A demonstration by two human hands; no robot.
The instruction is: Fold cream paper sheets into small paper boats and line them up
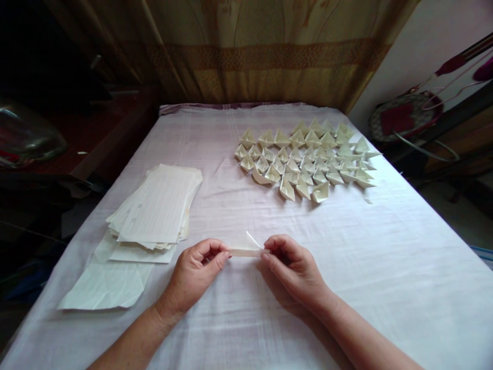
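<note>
Between my two hands is a small piece of folded paper, with a triangular peak on top and a narrow folded strip along its lower edge. My left hand pinches the strip's left end between thumb and fingers. At the right end, my right hand grips the paper the same way, its fingers curled. The fingers cover both ends of the paper. Beyond my hands to the right stand several rows of folded paper boats, close together and pale cream.
A stack of lined paper sheets lies left of my hands, with loose crumpled sheets under its near end. A white sheet covers the bed-like surface. A curtain hangs behind it. A dark red table stands at the left.
</note>
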